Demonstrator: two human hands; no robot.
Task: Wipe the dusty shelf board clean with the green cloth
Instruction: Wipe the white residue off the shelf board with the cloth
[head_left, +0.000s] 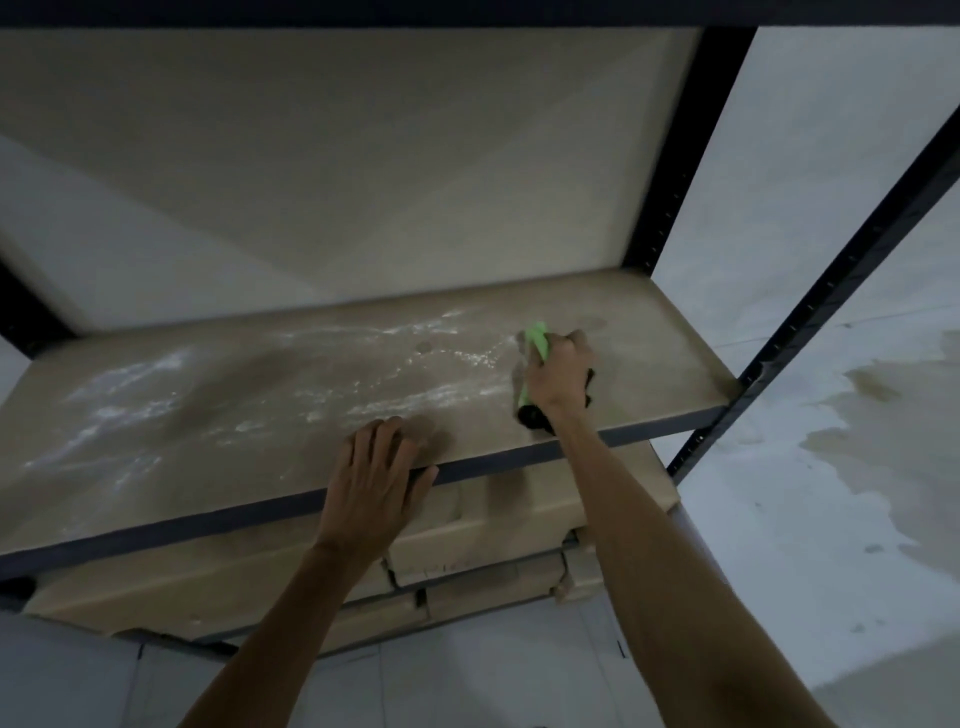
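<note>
Plainly the board (260, 395) is far from clean: white dust (130, 384) streaks its left and middle, while the patch to the right of the cloth looks barer. The cloth (537, 340), bright green, sits on the board's right part, bunched up in the right hand (558, 374), whose fingers curl round it and press it down on the wood. Bunching it that way likely gives a firm pad to push against the dust. The dust just left of it suggests the strokes work leftward from the right end. Something black shows at the wrist below the cloth; what it is I cannot tell.

The left hand (374, 467) lies on the front edge near the middle, fingers straight and a little spread on top, thumb down over the dark rail (208, 519), holding nothing. It looks like a brace for the reach.

Below the board lie flat tan cartons (467, 530). A dark perforated post (670, 171) stands at the right rear corner, and the pale floor (779, 519) beyond carries a stain (872, 405). No label or writing can be read anywhere.
</note>
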